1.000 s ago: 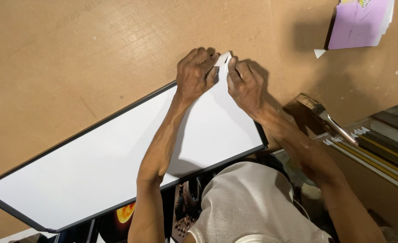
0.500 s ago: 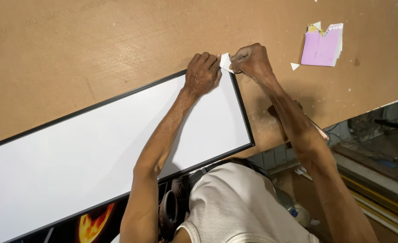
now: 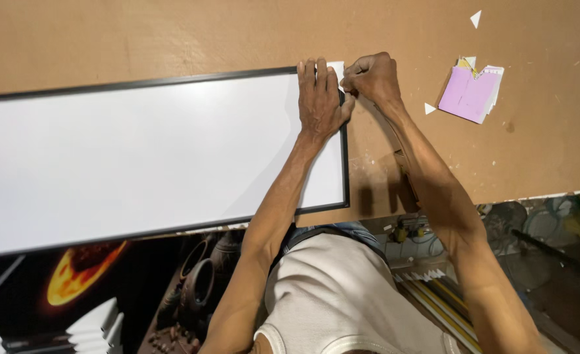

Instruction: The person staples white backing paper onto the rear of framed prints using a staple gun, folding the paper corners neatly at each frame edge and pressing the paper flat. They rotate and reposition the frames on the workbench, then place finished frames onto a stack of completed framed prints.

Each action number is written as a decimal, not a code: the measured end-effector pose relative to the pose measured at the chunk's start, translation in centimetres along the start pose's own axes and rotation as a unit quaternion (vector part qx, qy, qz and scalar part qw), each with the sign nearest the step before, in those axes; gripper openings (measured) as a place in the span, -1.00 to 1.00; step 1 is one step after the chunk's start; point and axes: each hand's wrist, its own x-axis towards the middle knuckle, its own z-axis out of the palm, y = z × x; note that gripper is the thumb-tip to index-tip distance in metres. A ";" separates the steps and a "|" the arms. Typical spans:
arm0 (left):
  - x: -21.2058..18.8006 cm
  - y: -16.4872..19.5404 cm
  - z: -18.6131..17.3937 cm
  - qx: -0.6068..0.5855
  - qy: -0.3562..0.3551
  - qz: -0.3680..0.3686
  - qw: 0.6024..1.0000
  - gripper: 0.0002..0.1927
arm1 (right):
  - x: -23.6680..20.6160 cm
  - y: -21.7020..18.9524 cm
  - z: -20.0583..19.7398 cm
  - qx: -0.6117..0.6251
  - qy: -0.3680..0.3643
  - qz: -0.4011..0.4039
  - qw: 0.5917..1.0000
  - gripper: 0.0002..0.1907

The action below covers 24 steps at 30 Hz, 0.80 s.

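Observation:
A long white panel in a thin black frame lies flat on a brown board table. My left hand presses flat on the panel's far right corner, fingers together, over a small white paper corner piece. My right hand sits just right of that corner with its fingers curled, pinching at the frame edge beside the white piece. What it pinches is hidden by the fingers.
A small stack of pink and white papers lies to the right, with white paper triangles scattered near it. The table's near edge runs behind my arms; below it are framed pictures and long strips on the floor.
The view has shifted, so the panel now lies level across the frame. My left hand has flattened onto the corner and my right hand has closed in beside it.

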 end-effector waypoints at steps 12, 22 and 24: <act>-0.9 -0.7 2.7 0.023 0.071 0.019 0.997 -0.42 | -21.8 13.6 -9.7 -0.224 -0.105 0.156 0.956 -0.51; -1.0 -0.6 2.8 0.008 0.056 -0.008 0.998 -0.48 | -8.8 8.2 -13.5 -0.331 -0.318 0.073 0.885 -0.33; -0.9 -0.5 2.7 -0.006 0.057 -0.016 0.998 -0.49 | -4.3 4.8 -13.3 -0.428 -0.332 -0.007 0.841 -0.46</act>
